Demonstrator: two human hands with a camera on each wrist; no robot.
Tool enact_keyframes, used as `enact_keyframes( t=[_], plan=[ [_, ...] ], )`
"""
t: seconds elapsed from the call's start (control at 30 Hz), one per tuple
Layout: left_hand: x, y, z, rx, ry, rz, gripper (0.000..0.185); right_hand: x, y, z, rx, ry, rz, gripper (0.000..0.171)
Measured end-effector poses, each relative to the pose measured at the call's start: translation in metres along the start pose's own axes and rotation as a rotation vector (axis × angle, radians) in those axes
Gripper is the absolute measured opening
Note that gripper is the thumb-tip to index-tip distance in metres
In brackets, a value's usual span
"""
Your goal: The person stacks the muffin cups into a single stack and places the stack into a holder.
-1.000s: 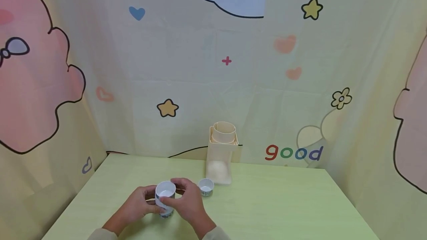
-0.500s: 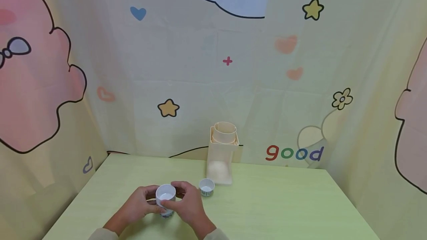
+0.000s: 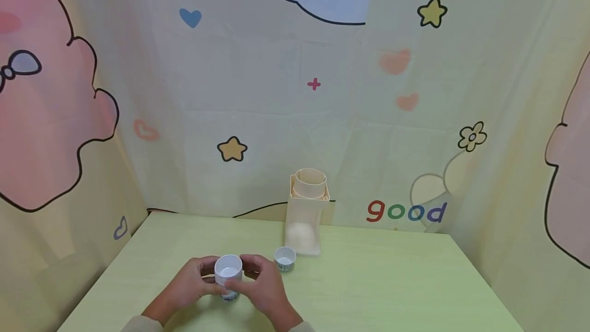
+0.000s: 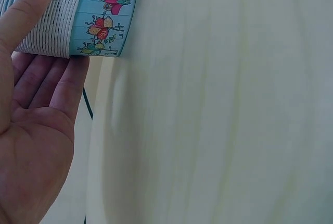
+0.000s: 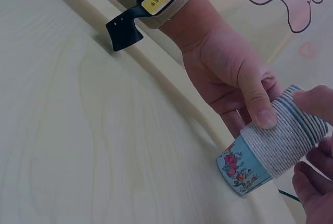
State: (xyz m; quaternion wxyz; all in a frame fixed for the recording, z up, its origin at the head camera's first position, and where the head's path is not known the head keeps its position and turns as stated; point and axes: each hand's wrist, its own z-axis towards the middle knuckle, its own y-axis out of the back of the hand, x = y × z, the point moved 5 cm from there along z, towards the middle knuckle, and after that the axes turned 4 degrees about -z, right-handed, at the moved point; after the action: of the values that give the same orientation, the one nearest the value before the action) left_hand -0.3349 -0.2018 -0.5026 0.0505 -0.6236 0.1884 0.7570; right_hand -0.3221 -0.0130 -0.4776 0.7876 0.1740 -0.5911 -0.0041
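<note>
Upright between both hands stands a stack of nested paper cups (image 3: 228, 269), its open top facing up in the head view. Close up, the stack shows many white rims and a blue bottom cup with printed flowers (image 5: 242, 169). My left hand (image 3: 190, 283) grips the lower part from the left, thumb across the near side and fingers behind. My right hand (image 3: 266, 285) holds the upper part from the right, its thumb on the near side. A single small paper cup (image 3: 285, 260) stands on the table just beyond the right hand.
Behind the single cup, a cream cup dispenser (image 3: 304, 222) with a round tube on top stands near the back of the pale table (image 3: 378, 281). A patterned curtain (image 3: 258, 76) hangs close around the back and sides.
The top rim of the stack has come down slightly, and my right hand has shifted a little lower and rightward along it. The left hand stays put; the single cup and dispenser have not moved.
</note>
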Motion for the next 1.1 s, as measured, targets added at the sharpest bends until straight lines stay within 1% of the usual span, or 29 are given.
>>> enact_keyframes(
  t=[0.23,0.43,0.57,0.8,0.97,1.1],
  plan=[
    [-0.001,-0.001,0.001,-0.003,0.007,-0.011,0.073,-0.005,0.013,-0.006,-0.019,0.008,0.031,0.050],
    [0.000,-0.001,0.000,-0.007,0.024,-0.006,0.074,-0.014,0.030,-0.011,-0.069,-0.008,0.042,0.047],
    [0.001,-0.001,0.001,-0.006,0.020,-0.007,0.074,-0.022,0.044,-0.014,-0.125,-0.022,0.020,0.046],
    [0.002,0.000,0.001,-0.006,0.026,-0.006,0.074,-0.035,0.066,-0.018,-0.251,-0.037,-0.029,0.044],
    [0.003,0.001,0.001,-0.004,0.031,-0.007,0.075,-0.043,0.080,-0.020,-0.342,-0.025,-0.054,0.043],
    [0.003,0.000,0.001,-0.003,0.036,-0.013,0.075,-0.051,0.089,-0.018,-0.418,-0.018,-0.090,0.045]
  ],
)
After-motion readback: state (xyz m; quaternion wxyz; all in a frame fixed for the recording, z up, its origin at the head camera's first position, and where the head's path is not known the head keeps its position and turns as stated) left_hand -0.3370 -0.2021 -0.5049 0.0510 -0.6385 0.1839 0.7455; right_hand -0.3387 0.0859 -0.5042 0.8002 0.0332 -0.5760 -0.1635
